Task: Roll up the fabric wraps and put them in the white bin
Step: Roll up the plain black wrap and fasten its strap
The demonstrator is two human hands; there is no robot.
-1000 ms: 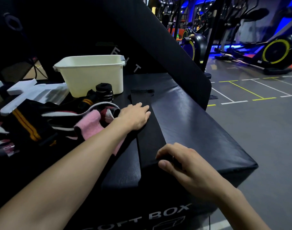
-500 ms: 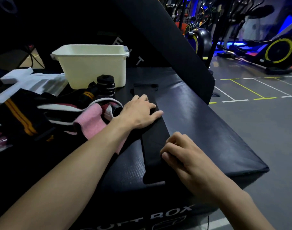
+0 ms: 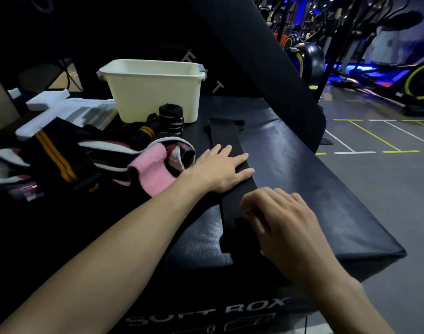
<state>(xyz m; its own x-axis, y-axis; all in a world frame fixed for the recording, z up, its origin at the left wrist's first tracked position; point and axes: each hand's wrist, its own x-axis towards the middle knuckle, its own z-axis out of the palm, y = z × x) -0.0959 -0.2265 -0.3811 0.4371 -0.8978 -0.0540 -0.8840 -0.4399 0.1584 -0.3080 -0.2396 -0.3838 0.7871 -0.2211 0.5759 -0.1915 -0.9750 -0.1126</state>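
Right hand (image 3: 282, 220) motion-blurred at the fingertips (image 3: 248, 208); whether it pinches the black wrap (image 3: 230, 169) can't be told. Wrap's near end hidden under that hand. Left hand (image 3: 222, 168) covers the wrap's middle. White bin (image 3: 155, 92) interior not visible. Wrap pile (image 3: 61, 160) cut by left edge, dark.

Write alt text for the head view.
Two bare hands work a long black wrap laid flat on a black soft box: left hand pressing, right hand at its near end. Behind: white bin, loose wraps.
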